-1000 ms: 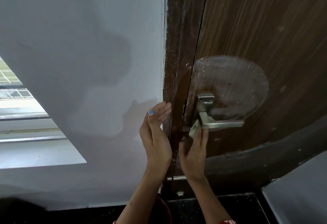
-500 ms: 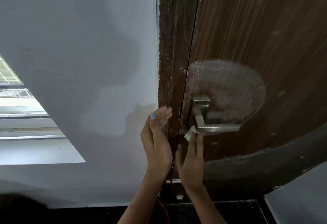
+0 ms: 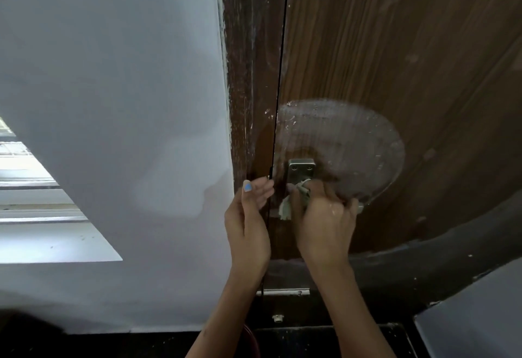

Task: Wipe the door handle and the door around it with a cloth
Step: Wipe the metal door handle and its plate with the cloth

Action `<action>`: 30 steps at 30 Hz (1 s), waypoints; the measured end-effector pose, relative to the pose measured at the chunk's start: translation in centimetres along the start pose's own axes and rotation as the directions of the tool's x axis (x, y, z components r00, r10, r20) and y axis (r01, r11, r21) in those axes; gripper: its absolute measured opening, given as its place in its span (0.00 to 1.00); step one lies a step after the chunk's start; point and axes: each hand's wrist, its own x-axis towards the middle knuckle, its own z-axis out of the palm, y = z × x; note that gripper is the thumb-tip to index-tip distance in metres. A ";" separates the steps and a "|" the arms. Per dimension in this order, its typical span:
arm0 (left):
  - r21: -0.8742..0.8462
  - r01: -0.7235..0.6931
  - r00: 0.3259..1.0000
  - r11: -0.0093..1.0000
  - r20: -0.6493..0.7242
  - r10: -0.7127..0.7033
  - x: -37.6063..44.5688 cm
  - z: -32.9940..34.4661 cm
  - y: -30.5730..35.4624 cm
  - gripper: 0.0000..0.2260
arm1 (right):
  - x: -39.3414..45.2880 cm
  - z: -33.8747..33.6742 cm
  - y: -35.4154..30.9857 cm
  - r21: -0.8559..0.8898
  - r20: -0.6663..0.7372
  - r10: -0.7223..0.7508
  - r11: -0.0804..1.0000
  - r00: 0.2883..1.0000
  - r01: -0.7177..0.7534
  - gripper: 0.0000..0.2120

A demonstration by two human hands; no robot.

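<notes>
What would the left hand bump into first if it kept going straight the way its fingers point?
Probably the door frame. The left hand is open, its fingertips pointing up at the frame's edge beside the gap to the door. Depth is unclear, so they may touch it already.

Right hand [image 3: 322, 216] has risen from below the door handle [image 3: 301, 169] and now closes over its lever, gripping the cloth [image 3: 285, 210] against it (lever almost wholly covered; one rag end hangs beneath the handle).
</notes>
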 end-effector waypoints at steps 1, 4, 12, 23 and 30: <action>0.019 0.007 1.000 1.000 0.008 -0.007 -0.1 0.2 0.0 0.22 | 0.0 -0.1 -0.3 -0.056 0.020 0.016 0.998 1.000 -0.015 0.13; 0.043 0.030 0.999 0.999 0.025 -0.031 -0.3 0.6 -0.1 0.23 | 0.6 -0.5 -0.5 -0.157 0.087 0.070 0.986 0.994 -0.055 0.15; 0.094 0.061 0.997 0.994 0.036 -0.064 -0.6 0.5 -0.2 0.26 | 1.0 -1.5 0.6 0.005 0.164 0.110 0.994 0.980 -0.112 0.05; 0.112 0.079 0.991 0.991 0.101 -0.090 -1.3 1.6 -0.7 0.23 | -0.2 -4.3 4.5 0.167 0.166 0.085 0.979 0.982 -0.113 0.08; 0.141 0.015 0.988 0.990 0.151 -0.037 -1.3 1.4 -0.9 0.17 | -2.1 -3.1 0.9 0.269 0.275 -0.065 0.963 0.959 -0.012 0.13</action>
